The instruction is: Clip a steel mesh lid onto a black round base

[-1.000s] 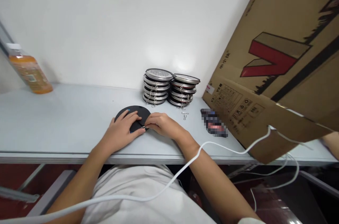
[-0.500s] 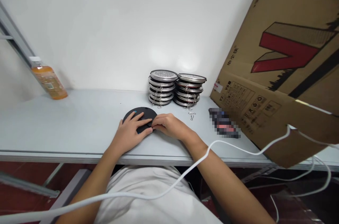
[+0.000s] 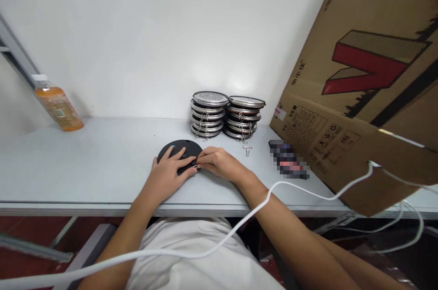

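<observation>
Left hand [image 3: 167, 172]: palm down, fingers spread flat across disc [image 3: 190, 147].
Right hand [image 3: 219, 162]: fingers bent inward at right rim; grip unclear.

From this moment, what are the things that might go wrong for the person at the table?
The right hand works close to the left hand at the rim of the black disc, so a fingertip might get pinched or slip.

The white cable crosses in front of the right forearm in view and might snag it.

The small loose metal pieces lie near the right hand; a sweep might scatter them.
</observation>
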The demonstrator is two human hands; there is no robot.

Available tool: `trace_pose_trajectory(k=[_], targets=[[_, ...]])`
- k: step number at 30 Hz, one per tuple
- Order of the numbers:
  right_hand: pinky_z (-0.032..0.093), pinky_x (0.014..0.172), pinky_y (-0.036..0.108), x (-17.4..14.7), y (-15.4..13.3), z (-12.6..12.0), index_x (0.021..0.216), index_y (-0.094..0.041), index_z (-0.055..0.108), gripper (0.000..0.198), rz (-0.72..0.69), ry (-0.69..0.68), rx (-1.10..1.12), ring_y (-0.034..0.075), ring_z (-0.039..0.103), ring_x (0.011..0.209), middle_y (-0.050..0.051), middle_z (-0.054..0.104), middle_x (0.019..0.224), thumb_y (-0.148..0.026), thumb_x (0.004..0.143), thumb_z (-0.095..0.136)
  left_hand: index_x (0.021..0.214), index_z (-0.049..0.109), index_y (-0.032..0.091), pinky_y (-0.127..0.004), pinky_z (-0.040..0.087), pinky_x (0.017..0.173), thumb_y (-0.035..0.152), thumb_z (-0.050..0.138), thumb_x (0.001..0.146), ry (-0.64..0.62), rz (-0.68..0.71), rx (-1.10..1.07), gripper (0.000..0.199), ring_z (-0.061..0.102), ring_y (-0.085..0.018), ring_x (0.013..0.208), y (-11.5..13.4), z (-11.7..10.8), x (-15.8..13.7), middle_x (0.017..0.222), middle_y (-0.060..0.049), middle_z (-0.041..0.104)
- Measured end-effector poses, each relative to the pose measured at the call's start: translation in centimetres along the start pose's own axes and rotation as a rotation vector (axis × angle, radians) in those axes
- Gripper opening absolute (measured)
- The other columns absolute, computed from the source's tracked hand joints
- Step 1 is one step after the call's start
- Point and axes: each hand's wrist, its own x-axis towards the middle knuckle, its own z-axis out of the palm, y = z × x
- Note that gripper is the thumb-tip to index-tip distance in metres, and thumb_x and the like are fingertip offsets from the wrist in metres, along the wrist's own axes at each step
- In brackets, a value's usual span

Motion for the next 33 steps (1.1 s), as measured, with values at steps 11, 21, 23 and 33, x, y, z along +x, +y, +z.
trace_pose_trajectory(k=[11, 21, 23, 33], targets=[[0.051, 0.076, 0.025, -0.2, 0.4, 0.5, 0.094, -0.016, 0.074, 0.023, 0.032, 0.006, 0.06, 0.014, 0.063, 0.08, 0.008, 0.067, 0.09, -0.026, 0.098, 0.054, 0.126, 0.066, 0.042, -0.065, 0.026, 0.112, 0.064, 0.049, 0.09, 0.04, -0.021, -0.021, 0.046, 0.028, -0.037, 0.147, -0.1, 0.3, 0.3, 0.153, 0.002, 0.047], [0.05, 0.069, 0.024, -0.2, 1.1, 1.0, 0.093, -0.015, 0.074, 0.03, -0.03, 0.026, 0.032, 0.013, 0.059, 0.072, 0.007, 0.062, 0.082, -0.029, 0.1, 0.049, 0.129, 0.064, 0.042, -0.066, 0.029, 0.109, 0.065, 0.045, 0.091, 0.012, -0.036, -0.038, 0.048, 0.027, -0.038, 0.147, -0.1, 0.3, 0.4, 0.154, 0.001, 0.044], [0.049, 0.067, 0.023, -0.3, 1.2, 1.2, 0.092, -0.015, 0.074, 0.031, -0.017, 0.03, 0.021, 0.012, 0.058, 0.07, 0.006, 0.061, 0.081, -0.031, 0.101, 0.049, 0.129, 0.064, 0.041, -0.066, 0.03, 0.108, 0.065, 0.045, 0.092, 0.016, -0.038, -0.039, 0.048, 0.027, -0.038, 0.148, -0.1, 0.4, 0.4, 0.154, 0.001, 0.044], [0.049, 0.065, 0.024, -0.3, 1.0, 1.6, 0.091, -0.015, 0.073, 0.03, -0.015, 0.06, 0.034, 0.013, 0.058, 0.069, 0.007, 0.062, 0.081, -0.028, 0.1, 0.048, 0.124, 0.067, 0.043, -0.061, 0.031, 0.111, 0.059, 0.05, 0.092, 0.021, -0.079, -0.022, 0.04, 0.03, -0.036, 0.147, 0.4, 0.2, 0.5, 0.152, 0.005, 0.047]])
